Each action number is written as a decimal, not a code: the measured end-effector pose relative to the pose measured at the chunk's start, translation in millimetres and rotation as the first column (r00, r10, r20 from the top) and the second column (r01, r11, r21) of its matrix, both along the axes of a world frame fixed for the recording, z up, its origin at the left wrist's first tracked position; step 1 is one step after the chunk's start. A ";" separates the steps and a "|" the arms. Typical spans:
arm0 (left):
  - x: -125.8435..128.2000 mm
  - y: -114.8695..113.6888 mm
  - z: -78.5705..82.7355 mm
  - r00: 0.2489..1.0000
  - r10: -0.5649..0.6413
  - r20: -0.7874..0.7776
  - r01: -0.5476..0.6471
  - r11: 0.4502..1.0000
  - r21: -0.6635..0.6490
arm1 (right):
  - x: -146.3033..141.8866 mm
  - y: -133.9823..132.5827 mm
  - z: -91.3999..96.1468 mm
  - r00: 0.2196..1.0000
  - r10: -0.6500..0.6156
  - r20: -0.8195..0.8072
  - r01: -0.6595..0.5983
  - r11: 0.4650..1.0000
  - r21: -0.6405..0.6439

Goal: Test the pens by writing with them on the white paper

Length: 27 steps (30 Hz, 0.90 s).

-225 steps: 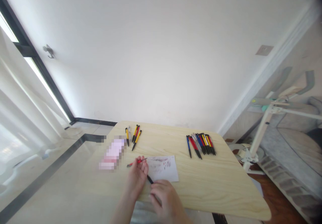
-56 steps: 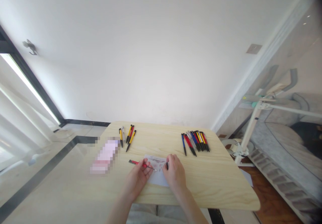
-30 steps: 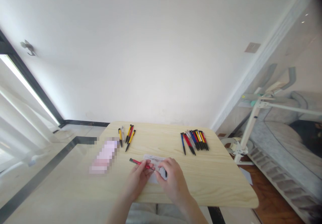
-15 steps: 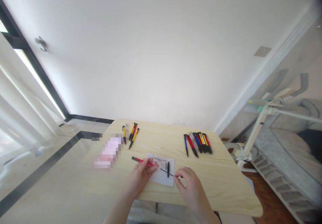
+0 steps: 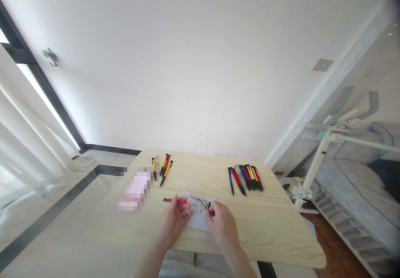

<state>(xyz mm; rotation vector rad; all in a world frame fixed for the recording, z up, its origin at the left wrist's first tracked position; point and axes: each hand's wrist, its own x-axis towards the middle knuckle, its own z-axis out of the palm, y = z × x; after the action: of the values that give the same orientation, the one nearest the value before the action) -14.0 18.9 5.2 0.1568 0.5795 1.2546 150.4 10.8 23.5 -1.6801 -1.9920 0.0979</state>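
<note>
My left hand [image 5: 172, 220] is closed around a red pen barrel [image 5: 181, 201] with a black end, held level over the left edge of a white paper sheet [image 5: 197, 222]. In my right hand [image 5: 222, 224], thumb and fingers pinch a thin dark pen refill [image 5: 203, 204], its free end pointing up and left over the sheet. Dark scribbles mark the paper. Beside my right fingertips a small black pen part [image 5: 209, 205] shows, mostly covered by the hand. The two hands are apart, and the refill is outside the barrel.
On the wooden table [image 5: 275, 224], a row of blue, red, silver and yellow pens [image 5: 246, 179] lies at the right. Several more pens [image 5: 165, 170] lie at the back left, near a blurred pink item [image 5: 136, 190]. A white wall [image 5: 200, 82] stands behind.
My right hand has moved left with the refill and now covers most of the black part on the paper. The refill tilts more steeply. My left hand has shifted slightly left.
</note>
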 end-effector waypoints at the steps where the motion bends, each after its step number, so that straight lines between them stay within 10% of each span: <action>1: 0.1 -0.1 0.4 1.000 -0.002 0.003 0.002 1.000 0.005 | -2.9 1.8 -0.2 0.999 -0.012 0.032 0.012 1.000 -0.003; 14: -1.6 1.2 0.0 0.999 -0.038 0.031 0.037 0.999 0.009 | -10.2 11.5 -3.1 0.992 -0.021 0.124 0.033 0.995 -0.091; 27: 1.6 0.1 3.6 0.999 -0.004 -0.032 0.002 0.999 -0.045 | 13.8 15.9 9.4 0.957 0.098 -0.272 -0.121 0.990 -0.068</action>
<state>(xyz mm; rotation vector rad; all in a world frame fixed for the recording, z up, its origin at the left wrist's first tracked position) -12.4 19.1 8.8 0.1398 0.6343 1.2370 164.2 26.8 32.9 -1.5146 -1.8950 0.4327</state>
